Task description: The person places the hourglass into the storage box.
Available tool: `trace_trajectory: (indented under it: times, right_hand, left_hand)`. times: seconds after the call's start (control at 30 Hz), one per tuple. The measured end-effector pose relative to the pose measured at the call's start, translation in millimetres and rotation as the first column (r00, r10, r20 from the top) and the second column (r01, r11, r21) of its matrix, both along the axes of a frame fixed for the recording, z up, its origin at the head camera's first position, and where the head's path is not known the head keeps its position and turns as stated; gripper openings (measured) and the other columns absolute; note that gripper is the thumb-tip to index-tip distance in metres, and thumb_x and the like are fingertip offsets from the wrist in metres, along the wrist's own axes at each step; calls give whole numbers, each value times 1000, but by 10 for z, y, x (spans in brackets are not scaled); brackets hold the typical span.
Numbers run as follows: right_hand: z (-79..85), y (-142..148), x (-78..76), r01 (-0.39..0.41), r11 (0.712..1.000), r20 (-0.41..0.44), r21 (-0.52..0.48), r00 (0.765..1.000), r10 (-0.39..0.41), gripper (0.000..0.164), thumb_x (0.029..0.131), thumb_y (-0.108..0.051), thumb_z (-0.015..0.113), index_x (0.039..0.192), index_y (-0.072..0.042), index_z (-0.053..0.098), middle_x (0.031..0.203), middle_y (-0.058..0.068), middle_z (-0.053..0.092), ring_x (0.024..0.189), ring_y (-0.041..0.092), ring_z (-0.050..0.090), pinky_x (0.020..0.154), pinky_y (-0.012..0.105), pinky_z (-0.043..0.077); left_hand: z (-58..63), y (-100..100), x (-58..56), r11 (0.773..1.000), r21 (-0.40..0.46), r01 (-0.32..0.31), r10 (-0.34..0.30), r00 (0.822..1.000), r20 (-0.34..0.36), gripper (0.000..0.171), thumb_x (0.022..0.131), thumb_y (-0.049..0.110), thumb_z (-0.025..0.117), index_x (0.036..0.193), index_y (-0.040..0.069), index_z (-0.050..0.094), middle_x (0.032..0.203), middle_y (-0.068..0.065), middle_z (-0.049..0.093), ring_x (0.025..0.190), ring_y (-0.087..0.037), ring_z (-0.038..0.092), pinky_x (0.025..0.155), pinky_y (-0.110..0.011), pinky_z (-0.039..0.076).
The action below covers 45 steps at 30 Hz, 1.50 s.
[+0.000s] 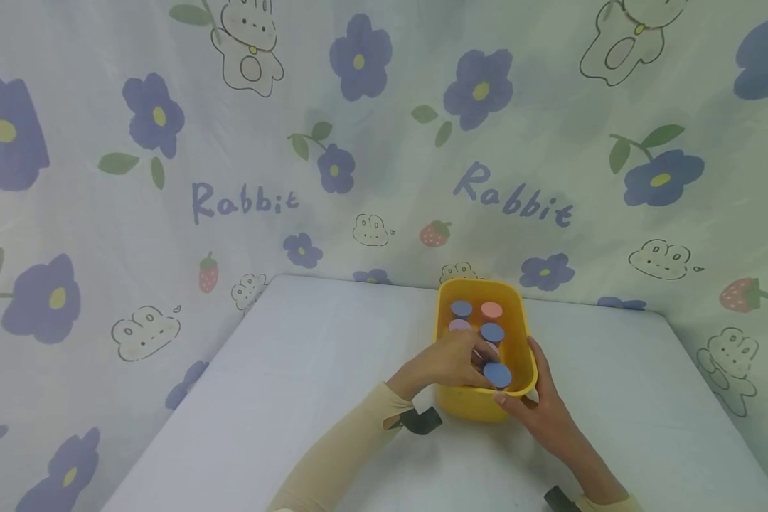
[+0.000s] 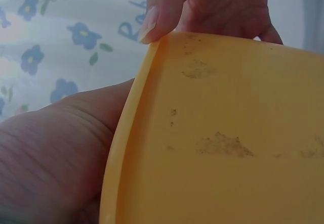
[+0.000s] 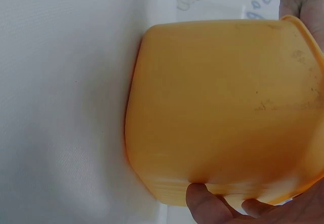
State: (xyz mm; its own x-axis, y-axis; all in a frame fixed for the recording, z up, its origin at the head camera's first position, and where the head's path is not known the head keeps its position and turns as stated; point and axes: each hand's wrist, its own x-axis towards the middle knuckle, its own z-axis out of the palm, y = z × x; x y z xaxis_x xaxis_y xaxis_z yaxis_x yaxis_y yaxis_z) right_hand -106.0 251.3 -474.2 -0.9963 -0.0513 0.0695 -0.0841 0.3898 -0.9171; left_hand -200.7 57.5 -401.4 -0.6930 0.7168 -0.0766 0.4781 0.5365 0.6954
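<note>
A yellow plastic bin (image 1: 480,405) stands on the table, with several round-topped pieces in it. My left hand (image 1: 451,361) reaches over its near left rim. The fingers and thumb close around a blue round-topped piece (image 1: 498,375) at the near end; its lower part is hidden. In the left wrist view the bin wall (image 2: 228,107) covers what the left fingers do. My right hand (image 1: 547,412) grips the near right corner, thumb at the rim and fingers along the outer side. In the right wrist view, right fingertips (image 3: 202,198) press the bin's outer wall (image 3: 217,107).
Beyond the left hand, inside the bin, are blue pieces (image 1: 461,308), a pink piece (image 1: 491,310) and a lilac piece (image 1: 459,325). The white table (image 1: 333,341) meets a rabbit-and-flower printed curtain (image 1: 384,142) just behind the bin.
</note>
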Motion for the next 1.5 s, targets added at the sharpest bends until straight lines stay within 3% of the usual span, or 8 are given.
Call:
trace_trajectory:
  times: [0.53, 1.0, 1.5]
  right_hand:
    - [4, 11, 4, 3, 1000, 8, 9, 1000, -4, 106, 99, -29, 70, 163, -40, -13, 175, 16, 4, 155, 46, 23, 112, 55, 40]
    - [13, 1, -5, 2, 1000, 14, 15, 1000, -3, 107, 98, -31, 71, 163, -41, -14, 175, 16, 3, 156, 48, 22, 112, 57, 39]
    - [7, -11, 24, -1, 1000, 18, 0, 1000, 1, 106, 99, -29, 70, 163, -39, -14, 174, 19, 2, 154, 49, 22, 111, 56, 39]
  left_hand:
    - [-30, 59, -31, 997, -68, 48, -54, 994, -92, 40, 82, 18, 89, 119, 13, 77, 112, 7, 78, 92, 0, 70, 83, -13, 58]
    - [-30, 79, -10, 990, -100, 102, -118, 979, -167, 33, 85, 14, 85, 117, 13, 79, 103, 8, 80, 86, 4, 68, 80, -9, 56]
    - [-25, 80, -8, 985, -132, 112, -134, 976, -173, 32, 84, 17, 87, 114, 9, 79, 103, 4, 81, 88, 2, 71, 84, -10, 56]
